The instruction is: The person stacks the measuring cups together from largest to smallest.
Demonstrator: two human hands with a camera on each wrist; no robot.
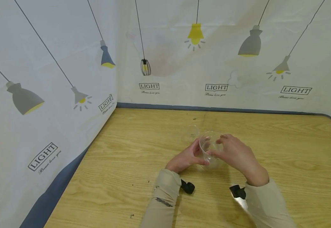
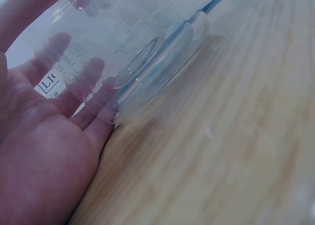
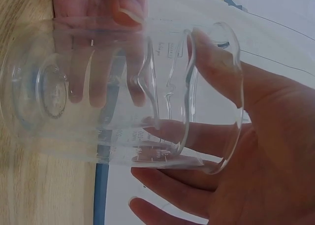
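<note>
Clear glass beakers (image 1: 211, 144), seemingly nested, stand near the middle of the table. Several rim lines and printed graduations show through the glass (image 3: 118, 112) in the right wrist view. My left hand (image 1: 186, 159) grips the outside from the left, thumb in front and fingers behind the wall. From the right, my right hand (image 1: 236, 153) holds the upper rim between thumb and fingers. Whether its fingertips lie inside the rim is hard to tell through the glass. In the left wrist view the base (image 2: 142, 62) is close to the tabletop.
Behind the beakers, a faint clear round object (image 1: 192, 130) sits on the wooden table (image 1: 131, 148); its kind is unclear. A white curtain printed with lamps (image 1: 171, 69) encloses the back and left sides. Black straps (image 1: 187, 186) hang at both wrists.
</note>
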